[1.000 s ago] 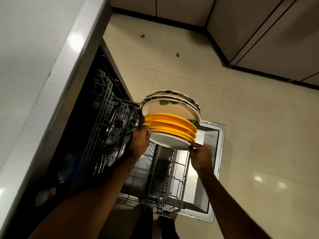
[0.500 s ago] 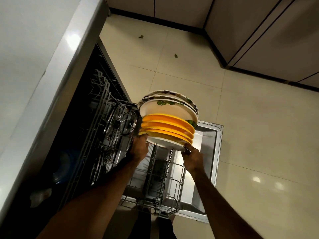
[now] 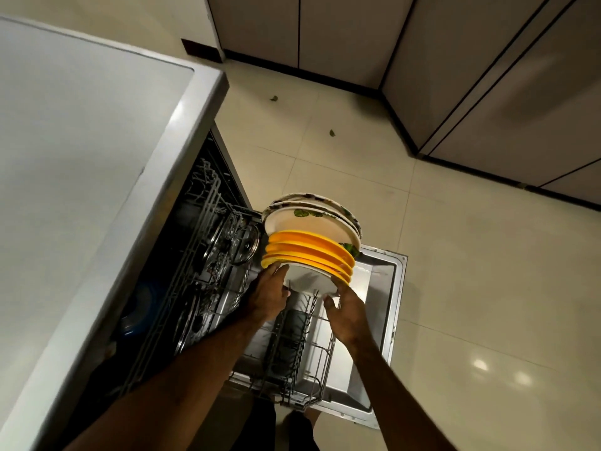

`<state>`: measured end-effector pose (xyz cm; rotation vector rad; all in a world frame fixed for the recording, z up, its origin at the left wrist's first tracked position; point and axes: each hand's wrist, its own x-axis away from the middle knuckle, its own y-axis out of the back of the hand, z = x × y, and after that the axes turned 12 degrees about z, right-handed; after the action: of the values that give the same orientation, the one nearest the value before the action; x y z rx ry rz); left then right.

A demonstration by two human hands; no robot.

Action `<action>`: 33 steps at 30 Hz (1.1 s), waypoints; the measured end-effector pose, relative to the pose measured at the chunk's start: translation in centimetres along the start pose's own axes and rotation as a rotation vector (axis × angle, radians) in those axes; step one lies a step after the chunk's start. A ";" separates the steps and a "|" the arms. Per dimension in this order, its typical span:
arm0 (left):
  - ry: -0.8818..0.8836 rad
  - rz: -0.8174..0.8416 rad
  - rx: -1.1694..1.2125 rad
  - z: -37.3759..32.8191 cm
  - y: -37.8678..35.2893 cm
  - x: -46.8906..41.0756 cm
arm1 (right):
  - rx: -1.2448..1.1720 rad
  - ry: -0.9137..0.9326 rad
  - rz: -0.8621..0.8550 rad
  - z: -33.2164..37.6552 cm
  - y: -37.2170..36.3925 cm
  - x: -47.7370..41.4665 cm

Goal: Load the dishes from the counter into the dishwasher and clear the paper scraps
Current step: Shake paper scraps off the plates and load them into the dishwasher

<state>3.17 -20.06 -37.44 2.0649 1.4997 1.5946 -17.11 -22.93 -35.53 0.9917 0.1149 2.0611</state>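
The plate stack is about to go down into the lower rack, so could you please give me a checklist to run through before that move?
1. Both hands on the stack: left hand and right hand grip the bottom white plate. Ok.
2. Stack level: the yellow plates and the floral plates lean away from the person. Not ok.
3. Dishwasher door fully down. Ok.
4. Lower rack pulled out under the stack, slots there look free. Ok.
5. Clearance from the pot lid in the rack beside the stack. Cannot tell.
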 end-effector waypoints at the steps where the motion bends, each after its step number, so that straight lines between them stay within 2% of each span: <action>1: -0.012 -0.020 -0.011 -0.6 0.7 1.1 | 0.010 0.036 -0.003 1.1 0.6 0.9; 9: -0.069 -0.179 -0.057 -4.9 7.6 13.3 | 0.088 0.256 0.018 9.0 5.7 9.5; 14: -0.032 -0.240 -0.163 -6.8 11.6 22.6 | 0.137 0.375 0.050 14.7 7.4 15.0; 19: 0.046 -0.377 -0.190 -6.3 13.9 31.3 | 0.189 0.497 0.174 19.5 6.7 19.1; 25: 0.240 -0.582 -0.027 -1.6 13.9 41.8 | 0.287 0.619 0.409 24.6 0.8 23.6; 33: 0.575 -0.752 0.203 5.4 8.6 55.9 | 0.447 0.840 0.649 29.8 -10.2 27.8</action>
<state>9.68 19.98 2.30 0.8756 2.3137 1.7861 0.15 -3.87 -2.32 0.3357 0.8026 3.0327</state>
